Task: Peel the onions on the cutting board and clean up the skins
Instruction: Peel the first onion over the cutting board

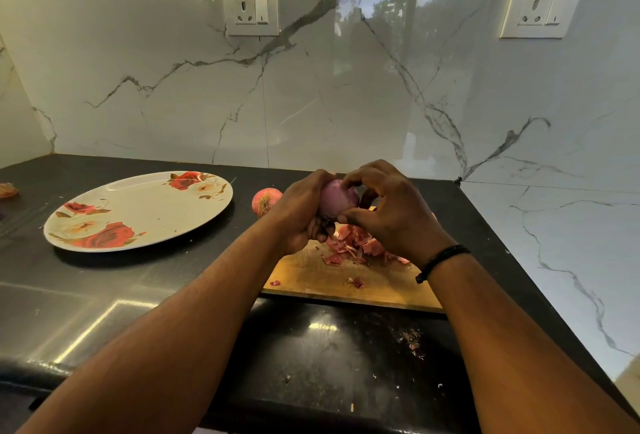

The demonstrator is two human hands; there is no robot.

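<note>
Both hands grip a peeled onion above the cutting board.

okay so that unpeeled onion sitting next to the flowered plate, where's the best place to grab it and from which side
Probably from above, fingers curling round the widest part of the unpeeled onion. It lies on its side with the root tuft facing the camera, open countertop around it, so the round flanks look free to wrap.

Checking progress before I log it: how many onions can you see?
2. One peeled onion is held in both hands above the cutting board; one unpeeled onion sits left of them. The hands may hide others.
</note>
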